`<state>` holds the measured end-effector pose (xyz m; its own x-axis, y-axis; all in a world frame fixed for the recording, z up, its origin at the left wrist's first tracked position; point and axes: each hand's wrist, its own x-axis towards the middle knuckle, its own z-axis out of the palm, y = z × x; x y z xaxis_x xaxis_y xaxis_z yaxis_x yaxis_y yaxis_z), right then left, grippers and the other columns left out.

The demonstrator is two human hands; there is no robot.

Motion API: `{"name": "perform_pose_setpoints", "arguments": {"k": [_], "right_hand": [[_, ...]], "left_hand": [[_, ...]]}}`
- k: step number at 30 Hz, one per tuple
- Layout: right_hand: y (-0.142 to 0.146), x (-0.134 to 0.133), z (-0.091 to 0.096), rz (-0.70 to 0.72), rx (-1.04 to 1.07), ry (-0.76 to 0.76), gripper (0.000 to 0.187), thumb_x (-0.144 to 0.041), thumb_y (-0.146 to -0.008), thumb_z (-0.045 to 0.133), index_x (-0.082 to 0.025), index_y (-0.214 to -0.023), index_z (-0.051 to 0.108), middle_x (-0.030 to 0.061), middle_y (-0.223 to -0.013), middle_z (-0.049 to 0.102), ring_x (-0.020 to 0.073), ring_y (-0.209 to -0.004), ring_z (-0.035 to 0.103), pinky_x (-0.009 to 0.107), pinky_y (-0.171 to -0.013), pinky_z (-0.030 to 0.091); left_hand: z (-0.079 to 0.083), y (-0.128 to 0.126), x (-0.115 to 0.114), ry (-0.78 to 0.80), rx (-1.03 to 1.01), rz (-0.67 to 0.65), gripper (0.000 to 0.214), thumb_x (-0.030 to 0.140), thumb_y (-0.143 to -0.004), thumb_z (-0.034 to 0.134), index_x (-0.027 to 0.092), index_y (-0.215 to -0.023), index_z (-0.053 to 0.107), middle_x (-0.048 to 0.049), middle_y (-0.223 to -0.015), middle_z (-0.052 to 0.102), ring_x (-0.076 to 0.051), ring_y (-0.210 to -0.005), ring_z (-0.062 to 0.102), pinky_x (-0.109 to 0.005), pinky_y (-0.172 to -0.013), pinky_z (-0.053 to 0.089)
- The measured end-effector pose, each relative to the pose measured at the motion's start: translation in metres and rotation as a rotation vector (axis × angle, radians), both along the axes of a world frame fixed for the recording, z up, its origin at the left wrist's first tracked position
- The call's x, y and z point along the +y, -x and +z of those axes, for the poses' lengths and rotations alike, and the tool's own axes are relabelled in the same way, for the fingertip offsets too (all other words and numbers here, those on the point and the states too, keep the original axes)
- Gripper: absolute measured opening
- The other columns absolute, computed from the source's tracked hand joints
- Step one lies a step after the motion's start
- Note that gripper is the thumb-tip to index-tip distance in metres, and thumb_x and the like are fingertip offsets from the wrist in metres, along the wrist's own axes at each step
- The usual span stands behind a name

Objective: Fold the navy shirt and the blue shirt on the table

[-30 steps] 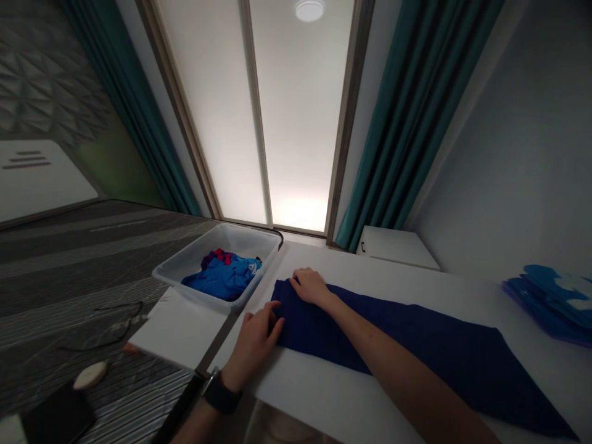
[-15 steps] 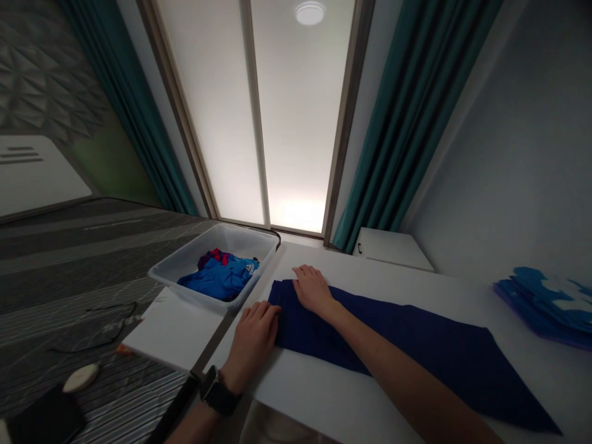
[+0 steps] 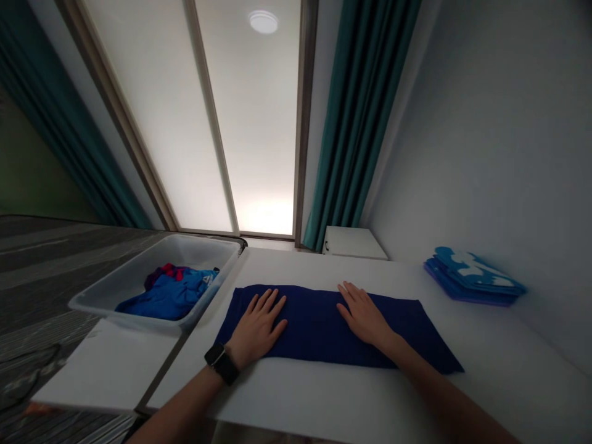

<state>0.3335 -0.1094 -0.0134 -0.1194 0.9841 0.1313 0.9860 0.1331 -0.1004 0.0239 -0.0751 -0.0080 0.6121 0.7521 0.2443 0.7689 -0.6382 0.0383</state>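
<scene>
A dark blue cloth [image 3: 319, 324] lies folded into a long strip on the white table [image 3: 333, 394]. My left hand [image 3: 258, 327], with a black watch on its wrist, lies flat on the cloth's left part, fingers spread. My right hand [image 3: 363, 314] rests flat on the cloth right of its middle, fingers stretched out. Neither hand holds anything.
A pale plastic tub [image 3: 139, 271] with blue and red clothes [image 3: 169, 293] stands to the left on a lower white board. A stack of folded blue cloths [image 3: 472, 274] sits at the right by the wall. Teal curtains and a window are behind. A small white cabinet [image 3: 354, 242] is at the back.
Both hands have moved from the cloth's left end to lie flat and apart on it. The right hand slid right. The view has turned right.
</scene>
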Motion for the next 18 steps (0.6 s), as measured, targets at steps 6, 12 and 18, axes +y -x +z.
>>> {"name": "perform_pose_setpoints", "arguments": {"k": [6,12,18], "right_hand": [[-0.023,-0.006,-0.008,-0.139,-0.018,0.08,0.065,-0.053,-0.097,0.017,-0.018,-0.149,0.032,0.0082,-0.155,0.03,0.0214,-0.144,0.022,0.045,-0.118,0.013],[-0.02,-0.006,-0.004,-0.173,-0.025,0.104,0.064,-0.052,-0.097,0.017,-0.018,-0.151,0.028,0.008,-0.156,0.028,0.0215,-0.145,0.019,0.047,-0.118,0.01],[-0.02,-0.005,-0.007,-0.17,-0.015,0.089,0.064,-0.052,-0.098,0.018,-0.017,-0.15,0.029,0.0086,-0.155,0.029,0.0227,-0.144,0.02,0.048,-0.117,0.011]], "left_hand": [[0.007,-0.001,0.007,0.098,0.044,0.031,0.054,0.051,-0.098,0.03,0.03,-0.148,0.032,-0.0039,-0.155,0.032,-0.03,-0.143,0.025,-0.058,-0.112,0.023],[0.005,0.007,0.003,0.084,0.077,0.112,0.056,0.052,-0.098,0.027,0.031,-0.149,0.03,-0.0035,-0.156,0.029,-0.032,-0.143,0.023,-0.061,-0.111,0.021],[0.018,-0.01,-0.001,-0.003,0.069,0.099,0.054,0.047,-0.098,0.031,0.019,-0.143,0.043,-0.0113,-0.15,0.04,-0.031,-0.141,0.029,-0.058,-0.113,0.021]]}}
